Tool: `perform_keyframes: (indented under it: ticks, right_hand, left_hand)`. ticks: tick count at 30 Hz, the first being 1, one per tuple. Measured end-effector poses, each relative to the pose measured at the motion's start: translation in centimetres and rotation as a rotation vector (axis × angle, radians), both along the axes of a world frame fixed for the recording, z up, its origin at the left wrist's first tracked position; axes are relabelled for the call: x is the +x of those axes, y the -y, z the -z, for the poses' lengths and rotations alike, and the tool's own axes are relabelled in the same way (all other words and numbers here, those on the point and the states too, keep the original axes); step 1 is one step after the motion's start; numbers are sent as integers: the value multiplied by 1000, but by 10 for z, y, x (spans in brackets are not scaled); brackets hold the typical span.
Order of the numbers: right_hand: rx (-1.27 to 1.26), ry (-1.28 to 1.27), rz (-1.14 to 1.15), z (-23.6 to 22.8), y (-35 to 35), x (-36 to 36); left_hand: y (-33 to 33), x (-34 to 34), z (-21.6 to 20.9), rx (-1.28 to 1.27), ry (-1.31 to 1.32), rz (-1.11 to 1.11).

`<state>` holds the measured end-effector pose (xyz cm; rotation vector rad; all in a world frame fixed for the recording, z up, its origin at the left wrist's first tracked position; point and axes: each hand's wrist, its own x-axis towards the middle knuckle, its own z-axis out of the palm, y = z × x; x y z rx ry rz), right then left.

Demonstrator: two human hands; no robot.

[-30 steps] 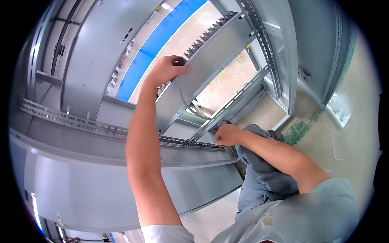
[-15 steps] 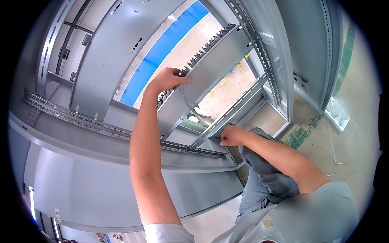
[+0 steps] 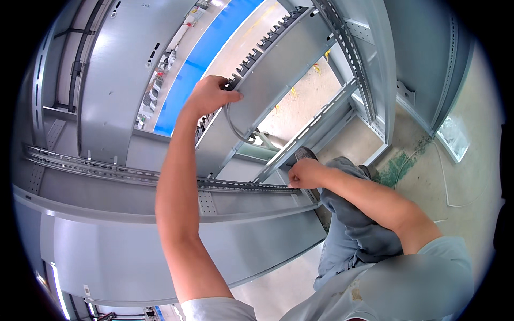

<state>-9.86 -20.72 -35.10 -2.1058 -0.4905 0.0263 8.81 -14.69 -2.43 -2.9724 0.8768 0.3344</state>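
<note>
Left hand [image 3: 211, 96] is reaching up into a grey metal cabinet frame and gripping the upper edge of a sloping sheet-metal crosspiece [image 3: 278, 61]. Its fingers are curling over the black toothed strip [image 3: 259, 52] lining that edge; its thumb is lying on the flat grey face. A thin grey cable [image 3: 232, 125] is emerging just below the thumb and bending down across the crosspiece toward its lower edge. Whether the fingers are also pinching the cable, I cannot tell – the hand is covering that stretch.

Right hand [image 3: 305, 174] is hanging lower, near the end of the slotted mounting rail [image 3: 246, 186], with its fingers curling inward. What they are holding, if anything, is not showing. A dark shoe [image 3: 305, 153] is peeking out just beyond that hand.

Handling, as I am judging it: the cable is looking light and flexible, springy enough to be holding its curve, best taken close to the strip where the bend is beginning. The toothed strip is seeming stiff, probably plastic, its separate prongs perhaps snapping under sideways force; its base would be the safer hold. The crosspiece is appearing rigid and smooth – fingertips may be slipping on its face, and its sheet edges may be sharp, so the strip-covered edge is offering better purchase.
</note>
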Motion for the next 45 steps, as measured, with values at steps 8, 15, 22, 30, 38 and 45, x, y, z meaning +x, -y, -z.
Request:
perform_keyframes:
  ticks: [8,15,22,30,38,45]
  right_hand:
    - [25,32,-13,0,3,1]
    - [-44,15,2,4,-4,7]
    - [-15,14,16,6,-2,7]
    - [-9,-3,-9,1,5,4]
    - [0,1,-43,-3,5,4]
    - [-9,6,-14,0,1,5]
  left_hand:
    - [-9,18,-16,-7,-138,26]
    - [-34,-7,7,-297,11,5]
    - [-23,-5,-4,-156,-100,5]
    - [-20,-1,-10,-138,-194,-45]
    - [-19,0,-7,-109,-141,-19]
    - [-26,2,2,-197,-78,-5]
